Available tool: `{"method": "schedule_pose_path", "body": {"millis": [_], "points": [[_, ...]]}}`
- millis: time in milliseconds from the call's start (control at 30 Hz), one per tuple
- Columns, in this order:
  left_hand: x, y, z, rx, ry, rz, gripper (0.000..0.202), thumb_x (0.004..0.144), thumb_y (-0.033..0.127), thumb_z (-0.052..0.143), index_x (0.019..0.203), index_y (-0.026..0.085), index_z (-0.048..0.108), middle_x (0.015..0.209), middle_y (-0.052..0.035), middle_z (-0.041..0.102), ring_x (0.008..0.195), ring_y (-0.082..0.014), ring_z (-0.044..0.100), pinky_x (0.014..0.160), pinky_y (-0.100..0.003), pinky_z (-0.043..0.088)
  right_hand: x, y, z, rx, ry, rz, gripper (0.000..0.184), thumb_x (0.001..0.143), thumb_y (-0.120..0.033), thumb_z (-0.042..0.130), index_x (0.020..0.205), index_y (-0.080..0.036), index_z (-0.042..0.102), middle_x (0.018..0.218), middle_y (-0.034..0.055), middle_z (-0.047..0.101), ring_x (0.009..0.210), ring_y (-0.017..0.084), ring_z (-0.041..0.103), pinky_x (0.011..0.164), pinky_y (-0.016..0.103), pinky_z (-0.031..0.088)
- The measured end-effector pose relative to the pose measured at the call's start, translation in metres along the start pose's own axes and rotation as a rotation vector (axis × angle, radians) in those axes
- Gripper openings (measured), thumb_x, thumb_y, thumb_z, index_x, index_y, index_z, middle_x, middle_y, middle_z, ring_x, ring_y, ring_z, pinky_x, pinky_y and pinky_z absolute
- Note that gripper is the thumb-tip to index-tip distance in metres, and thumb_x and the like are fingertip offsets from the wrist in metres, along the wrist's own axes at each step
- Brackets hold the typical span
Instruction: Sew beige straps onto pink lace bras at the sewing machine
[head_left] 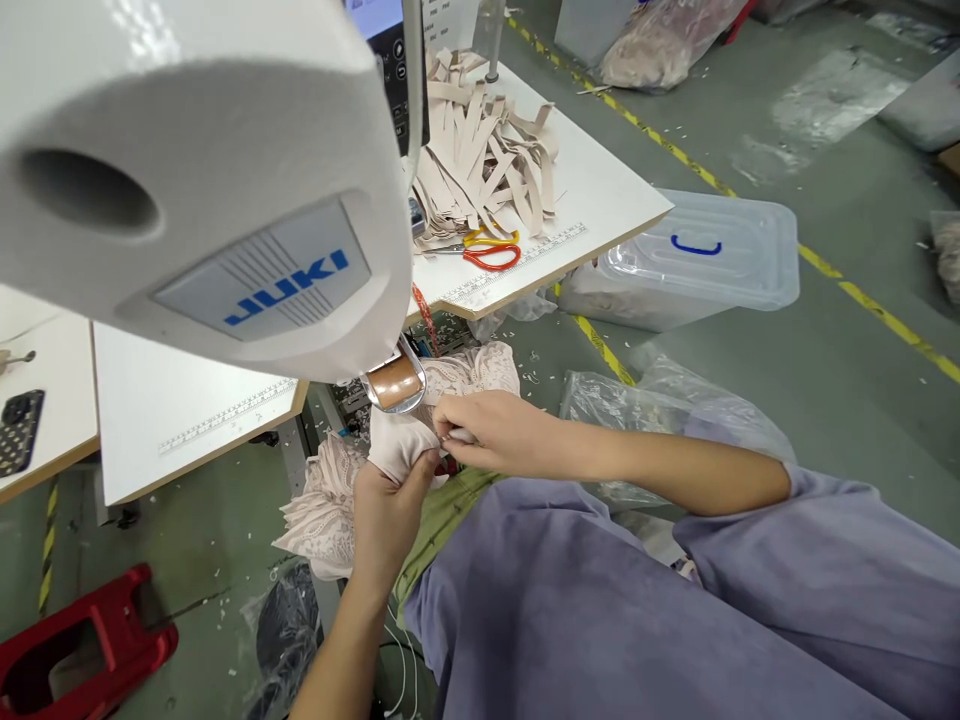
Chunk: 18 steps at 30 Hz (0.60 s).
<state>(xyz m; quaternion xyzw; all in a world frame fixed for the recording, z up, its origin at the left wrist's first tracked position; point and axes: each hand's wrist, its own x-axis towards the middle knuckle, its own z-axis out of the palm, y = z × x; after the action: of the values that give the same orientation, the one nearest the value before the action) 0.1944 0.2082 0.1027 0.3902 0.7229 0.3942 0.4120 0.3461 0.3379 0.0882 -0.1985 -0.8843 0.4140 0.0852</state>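
Observation:
Below the head of a white JUKI sewing machine (255, 220), my left hand (390, 515) grips a smooth pale pink fabric piece (397, 440) between thumb and fingers. My right hand (491, 430) is closed at the right edge of the same fabric, its fingertips pinched close to my left thumb. Something small and whitish shows within the right hand's fingers, too unclear to name. Pale pink lace fabric (480, 370) lies behind my right hand, and more bunched lace (326, 500) hangs left of my left hand. The machine head hides part of the sewing area.
On the white table, a heap of beige strips (487, 150) lies behind red-and-yellow-handled scissors (491, 250). A lidded clear plastic box (697, 250) stands on the floor to the right. A red stool (112, 630) is at lower left, a phone (20, 430) at the left edge.

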Motion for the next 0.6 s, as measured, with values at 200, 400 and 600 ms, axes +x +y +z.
{"method": "schedule_pose_path", "body": {"millis": [200,400,600], "points": [[0.007,0.001,-0.004,-0.09,-0.025,-0.007,0.019,0.085,0.034,0.07,0.088,0.016,0.073,0.084,-0.0015,0.072,0.081,-0.0163,0.063,0.077,-0.025,0.049,0.01,0.011,-0.01,0.163,-0.063,0.05,0.018,0.084,-0.031,0.063,0.094,-0.019,0.072,0.099,0.0047,0.072,0.091,0.02,0.065,0.078,0.03,0.043],[0.013,-0.003,-0.005,-0.169,-0.033,-0.06,0.018,0.079,0.033,0.076,0.083,0.015,0.074,0.082,-0.0016,0.072,0.079,-0.0165,0.063,0.075,-0.026,0.05,0.013,0.016,-0.007,0.491,-0.181,0.285,0.022,0.079,-0.034,0.065,0.09,-0.017,0.074,0.079,-0.0004,0.069,0.071,0.014,0.061,0.063,0.024,0.042],[0.014,-0.001,0.0,-0.304,-0.018,-0.1,0.022,0.076,0.033,0.078,0.088,0.015,0.073,0.084,-0.0023,0.072,0.08,-0.0163,0.063,0.078,-0.028,0.051,0.008,0.018,-0.001,0.703,-0.189,0.403,0.027,0.078,-0.042,0.069,0.091,-0.018,0.074,0.07,-0.0028,0.064,0.061,0.012,0.055,0.057,0.024,0.039]]}}
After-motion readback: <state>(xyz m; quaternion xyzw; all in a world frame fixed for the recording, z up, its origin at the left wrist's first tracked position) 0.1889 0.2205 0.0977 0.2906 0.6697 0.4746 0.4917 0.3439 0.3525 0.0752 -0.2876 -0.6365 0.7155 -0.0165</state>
